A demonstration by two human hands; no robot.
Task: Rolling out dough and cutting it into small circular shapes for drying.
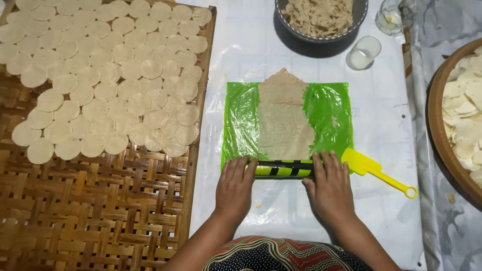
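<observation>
A thin sheet of pale dough (282, 118) lies flattened on a green plastic sheet (331, 108) in the middle of the white-covered surface. At the near edge of the green sheet sits a black and lime-green rolling pin (282, 169). My left hand (235, 186) presses flat on its left end, and my right hand (329, 186) presses flat on its right end. Both palms face down with the fingers stretched forward over the roller.
A yellow plastic scraper (374, 169) lies just right of my right hand. A woven bamboo tray (100, 200) at left carries several round dough discs (100, 75). A bowl of dough scraps (321, 17), a small glass (364, 51) and a basket of discs (464, 115) stand around.
</observation>
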